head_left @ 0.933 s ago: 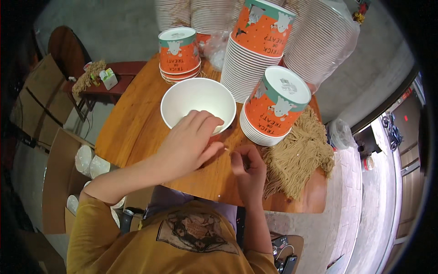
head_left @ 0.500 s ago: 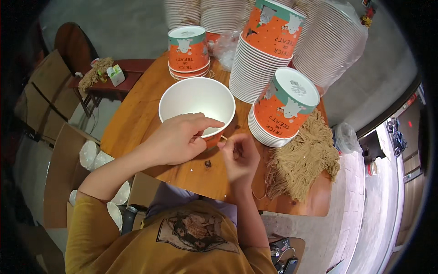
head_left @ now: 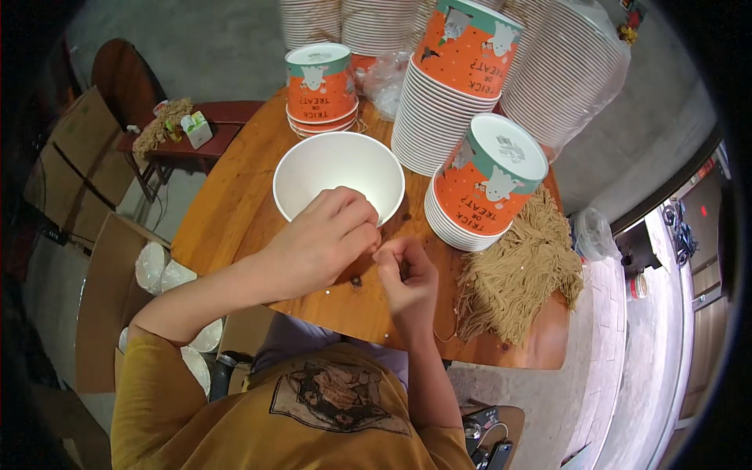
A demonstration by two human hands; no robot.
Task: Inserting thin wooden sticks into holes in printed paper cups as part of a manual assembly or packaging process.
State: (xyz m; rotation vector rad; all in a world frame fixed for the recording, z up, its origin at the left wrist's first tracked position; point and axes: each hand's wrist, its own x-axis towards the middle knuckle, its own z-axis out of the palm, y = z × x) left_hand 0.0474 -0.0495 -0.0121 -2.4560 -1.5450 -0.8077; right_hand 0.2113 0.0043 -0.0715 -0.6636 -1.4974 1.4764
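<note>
An upright paper bucket [head_left: 338, 168] with a bare white inside stands in front of me on the table. My left hand [head_left: 333, 243] reaches across its near side, with fingers curled and tips pinched at the right front of the rim. Right beside it, my right hand [head_left: 407, 278] is closed too, thumb and finger meeting the left fingertips. A short tan cord showed there a moment ago; the fingers now hide it. To the right, a bundle of tan cords [head_left: 521, 274] lies next to a short stack of upside-down orange buckets [head_left: 482, 192].
Taller stacks of buckets [head_left: 442, 117] and a smaller upside-down stack [head_left: 321, 90] occupy the back of the wooden table [head_left: 227, 204]. A plastic-wrapped stack [head_left: 564, 78] stands behind. At lower left is a cardboard box [head_left: 110, 313] with white buckets inside.
My left index finger, stretched along the rim before, has curled in. The left hand shifted right to meet the right fingertips, and the cord end has gone out of sight.
</note>
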